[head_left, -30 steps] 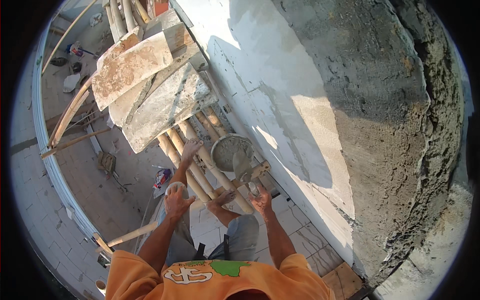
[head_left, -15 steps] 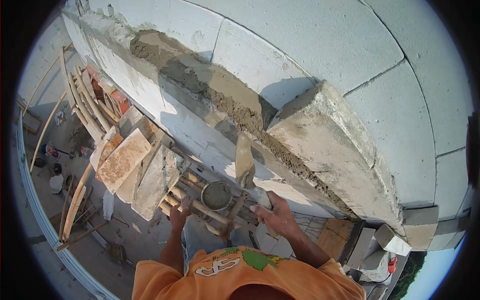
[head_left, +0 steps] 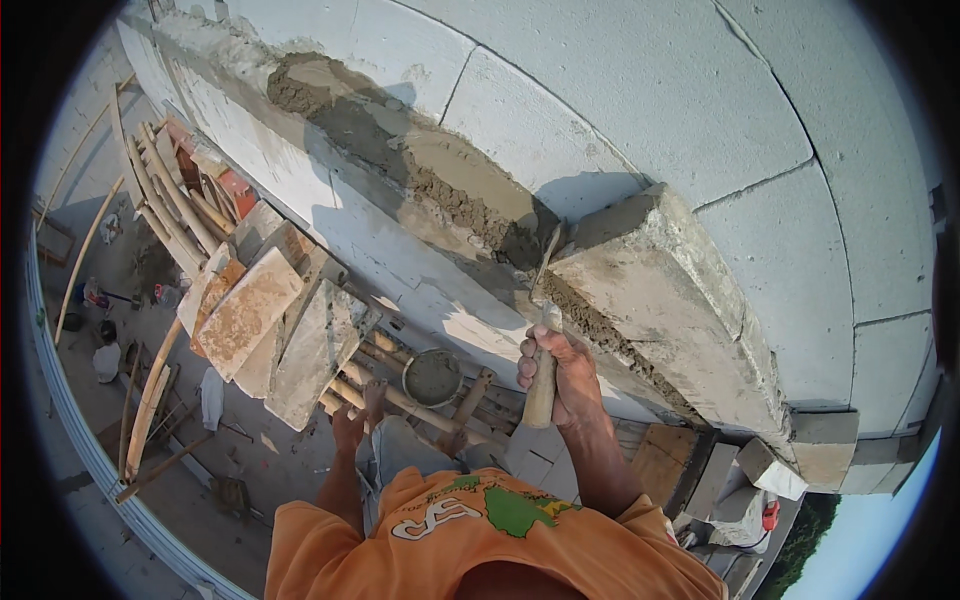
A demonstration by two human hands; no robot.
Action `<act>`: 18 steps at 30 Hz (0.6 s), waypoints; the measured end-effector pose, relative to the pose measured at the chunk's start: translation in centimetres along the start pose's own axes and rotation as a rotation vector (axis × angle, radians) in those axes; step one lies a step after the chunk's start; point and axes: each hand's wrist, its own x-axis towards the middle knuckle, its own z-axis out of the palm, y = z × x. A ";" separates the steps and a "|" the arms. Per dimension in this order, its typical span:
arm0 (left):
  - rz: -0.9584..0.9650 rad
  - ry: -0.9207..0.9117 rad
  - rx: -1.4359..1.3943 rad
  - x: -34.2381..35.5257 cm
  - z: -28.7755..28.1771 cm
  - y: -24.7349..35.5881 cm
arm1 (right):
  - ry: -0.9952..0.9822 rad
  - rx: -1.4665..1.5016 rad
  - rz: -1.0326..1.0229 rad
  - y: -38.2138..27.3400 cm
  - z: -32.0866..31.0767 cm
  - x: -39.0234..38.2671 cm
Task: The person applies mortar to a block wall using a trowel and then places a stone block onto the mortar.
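In my right hand (head_left: pixel 566 372) is a trowel, its pale wooden handle (head_left: pixel 541 392) wrapped by closed fingers. The trowel blade (head_left: pixel 546 262) stands nearly edge-on at the mortar, beside the end of a grey block (head_left: pixel 655 285). A wet mortar bed (head_left: pixel 455 185) runs along the wall's ledge to the left of that block. A thin strip of mortar (head_left: pixel 610 335) lies along the block's lower near edge. Low at my left side hangs my left hand (head_left: pixel 348 428), its fingers loosely apart with nothing visible in them, near my bare foot.
A bucket of mortar (head_left: pixel 432 377) sits on bamboo scaffold poles (head_left: pixel 410 408) below me. Several loose blocks (head_left: pixel 253 307) are stacked on the scaffold at left. The ground lies far below. More blocks (head_left: pixel 772 470) and a red tool (head_left: pixel 770 515) are at lower right.
My right hand has raised the trowel, turning its blade from hanging beside the wall to the mortar at the block's end. My left hand has shifted slightly left.
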 end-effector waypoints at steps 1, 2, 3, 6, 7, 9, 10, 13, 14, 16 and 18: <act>-0.089 -0.016 -0.039 0.4 -0.1 -0.2 | 0.007 0.088 -0.008 0.1 0.2 0.4; -0.090 -0.020 -0.035 0.7 -0.2 -0.5 | 0.012 0.090 -0.006 0.0 0.4 0.4; -0.111 -0.044 -0.025 0.9 -0.5 -0.7 | -0.009 0.162 -0.010 -0.1 0.5 0.3; -0.098 -0.067 -0.010 1.9 -1.2 -1.5 | -0.012 0.230 -0.012 -1.3 2.0 -0.7; -0.062 -0.074 -0.010 2.1 -1.4 -1.5 | 0.010 0.220 -0.014 -1.8 2.5 -1.2; -0.077 -0.072 0.012 2.3 -1.7 -0.8 | 0.008 0.232 -0.022 -2.5 2.9 -1.9; -0.090 -0.066 0.029 2.4 -1.8 0.2 | -0.001 0.239 -0.033 -3.0 3.1 -2.3; -0.001 -0.122 0.130 1.7 -2.7 4.9 | 0.029 0.223 -0.072 -4.6 3.3 -3.9; 0.001 -0.126 0.127 1.9 -2.6 4.9 | 0.001 0.231 -0.078 -4.9 3.5 -4.3; 0.023 -0.146 0.067 2.2 -2.8 4.6 | 0.000 0.217 -0.109 -5.6 3.8 -5.0; 0.036 -0.152 0.063 2.5 -2.6 4.7 | -0.078 0.283 -0.124 -6.5 3.7 -5.6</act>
